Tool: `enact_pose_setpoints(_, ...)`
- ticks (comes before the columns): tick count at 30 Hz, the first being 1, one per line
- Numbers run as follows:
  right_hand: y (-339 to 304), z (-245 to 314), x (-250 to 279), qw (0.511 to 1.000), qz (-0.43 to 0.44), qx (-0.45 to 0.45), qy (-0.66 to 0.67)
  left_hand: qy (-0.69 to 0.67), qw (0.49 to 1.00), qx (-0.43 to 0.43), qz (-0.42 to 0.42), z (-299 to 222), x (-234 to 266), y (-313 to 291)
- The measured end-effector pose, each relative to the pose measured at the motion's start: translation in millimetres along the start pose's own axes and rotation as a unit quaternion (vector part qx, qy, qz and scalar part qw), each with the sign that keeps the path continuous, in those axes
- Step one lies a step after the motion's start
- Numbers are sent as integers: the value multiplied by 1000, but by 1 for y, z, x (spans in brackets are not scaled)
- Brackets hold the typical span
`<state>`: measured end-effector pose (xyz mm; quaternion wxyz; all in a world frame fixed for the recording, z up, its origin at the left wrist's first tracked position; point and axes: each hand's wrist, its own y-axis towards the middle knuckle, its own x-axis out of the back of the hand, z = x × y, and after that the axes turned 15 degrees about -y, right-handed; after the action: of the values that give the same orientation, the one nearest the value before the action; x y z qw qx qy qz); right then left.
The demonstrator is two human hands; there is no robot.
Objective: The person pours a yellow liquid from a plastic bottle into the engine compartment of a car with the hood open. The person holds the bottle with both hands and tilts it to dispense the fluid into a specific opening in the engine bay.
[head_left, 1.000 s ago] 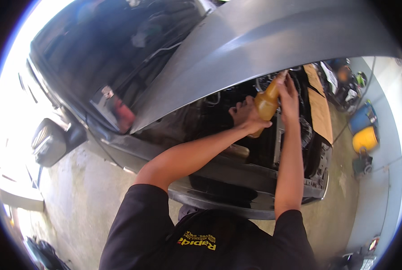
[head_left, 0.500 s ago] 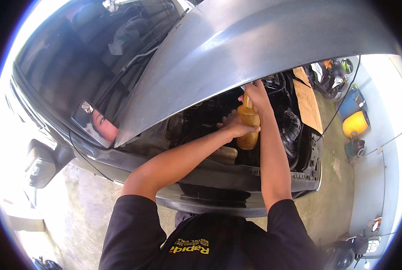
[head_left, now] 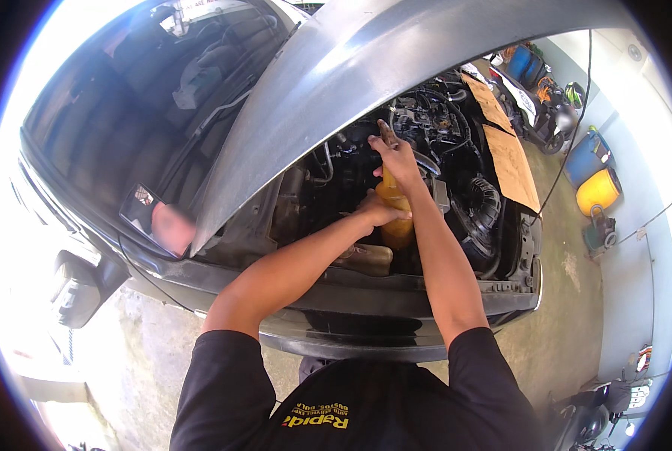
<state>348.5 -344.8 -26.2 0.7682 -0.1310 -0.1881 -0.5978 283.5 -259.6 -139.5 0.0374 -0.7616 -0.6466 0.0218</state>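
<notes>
Yellow bottle [head_left: 398, 236] sat between both hands over the open engine bay, narrow end up at the right fingers, wide end showing below the left fingers; its exact tilt was hard to tell. Left hand [head_left: 381, 209] gripped the bottle's middle, thumb across the near side, other fingers mostly hidden behind. Right hand [head_left: 401, 163] was closed around the upper, narrow part, just beyond the left fingers; its far fingertips were partly out of sight. Pale tank [head_left: 370, 258] lay just below the left fingers, near side. Engine [head_left: 430, 120] was past the right fingers, farther in. Black ribbed hose [head_left: 485, 207] ran to the right of both hands' fingers, cardboard [head_left: 512, 165] farther right again. Raised hood [head_left: 328, 83] was up and left of the right fingers. Well apart, far right of the fingers: yellow container [head_left: 598, 191] and blue container [head_left: 588, 160], close together.
</notes>
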Motion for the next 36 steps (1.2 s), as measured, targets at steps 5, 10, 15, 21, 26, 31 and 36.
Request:
enact_pose_setpoints(5,-6,19,-2,999,-7,-17,-41,1,1000,2,-5,2,8,-1)
enact_pose_setpoints(10,2,9,-5,998,-25,-15,-50,-1,1000,-2,-1,1,5,2)
enact_pose_setpoints(15,-4,19,-3,992,-67,1,-110,-1,1000,-4,-20,6,14,4)
enact_pose_setpoints(21,25,-26,-2,975,-119,137,-130,-3,1000,-17,-7,1,6,13)
enact_pose_setpoints(26,-2,21,3,988,-82,-51,-121,-12,1000,9,23,-9,19,1)
enact_pose_setpoints(31,-6,22,-2,985,-101,9,-140,-33,995,-14,88,-27,30,-8)
enact_pose_setpoints(36,14,-22,5,972,-177,23,-150,47,984,127,119,-101,71,4)
